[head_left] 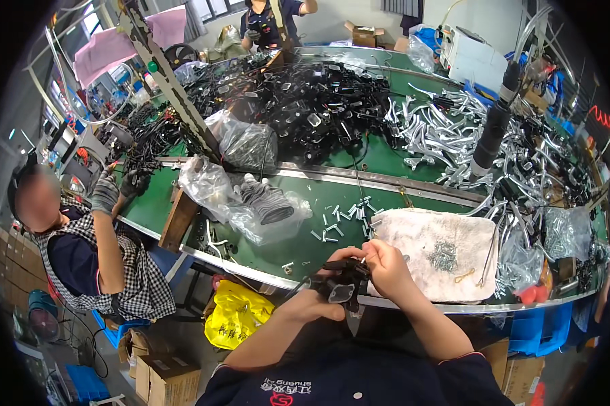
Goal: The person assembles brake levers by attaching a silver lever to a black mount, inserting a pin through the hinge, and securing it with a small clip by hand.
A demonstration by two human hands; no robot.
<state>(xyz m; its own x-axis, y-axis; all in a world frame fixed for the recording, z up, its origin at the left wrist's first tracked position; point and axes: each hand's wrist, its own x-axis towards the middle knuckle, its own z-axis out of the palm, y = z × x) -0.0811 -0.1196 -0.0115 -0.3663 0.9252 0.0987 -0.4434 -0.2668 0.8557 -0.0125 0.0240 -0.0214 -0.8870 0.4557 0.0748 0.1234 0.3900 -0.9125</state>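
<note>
Near the table's front edge, my left hand [310, 306] is closed round a black plastic-looking part [351, 274] with a pale, glassy oval face [341, 293] and a dark cable. My right hand [388, 269] is at the part's upper right side, thumb and fingers pinched together. A small light glint shows at its fingertips, but what it holds is too small to make out. Just beyond lie loose short silver pins [345, 215]. To the right, a whitish cloth [413, 237] carries a heap of tiny metal pieces [443, 256] and a yellowish loop [465, 276].
Black cabled parts [305, 108] pile up behind a metal rail [359, 174]. Silver levers [440, 132] heap at the right around a dark upright tube [492, 132]. Bagged grey gloves [268, 201] lie left. A gloved co-worker [81, 250] sits at the left; another person [268, 24] stands at the back.
</note>
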